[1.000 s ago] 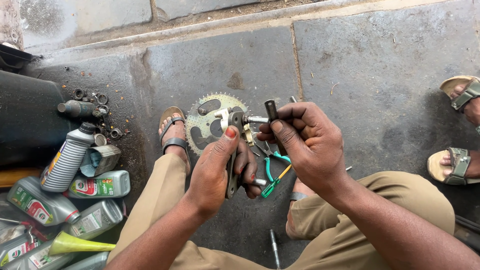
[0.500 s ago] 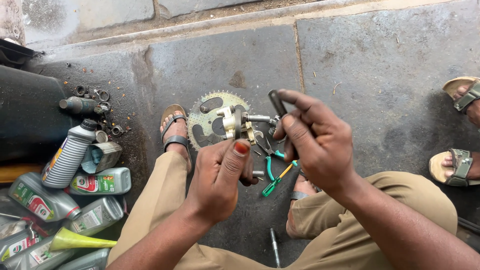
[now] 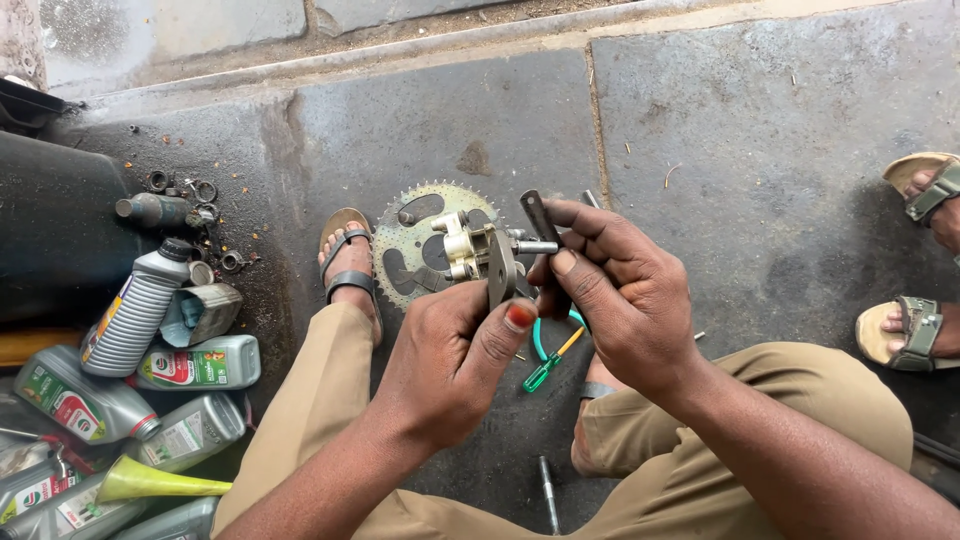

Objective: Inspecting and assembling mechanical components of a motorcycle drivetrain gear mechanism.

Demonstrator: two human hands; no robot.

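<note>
My left hand [image 3: 452, 362] grips a small metal brake caliper assembly [image 3: 478, 252] from below, thumb pressed on its flat bracket. My right hand [image 3: 610, 295] holds a dark slim tool [image 3: 536, 222] against a bolt sticking out of the caliper's right side. Both hands hover over a toothed chain sprocket [image 3: 410, 232] lying flat on the stone floor. A green-handled screwdriver [image 3: 545, 367] and a loop of green cord lie on the floor beneath my right hand.
Several grey oil bottles [image 3: 130, 320] and a yellow-green funnel [image 3: 150, 482] crowd the left side beside a black tyre [image 3: 50, 230]. Small rings and washers [image 3: 200, 190] lie scattered nearby. Another person's sandalled feet [image 3: 915, 320] stand at the right edge. A metal rod [image 3: 547, 492] lies between my legs.
Both hands have lifted the caliper a little and turned it; my right hand's tool has shifted onto the bolt at its side.
</note>
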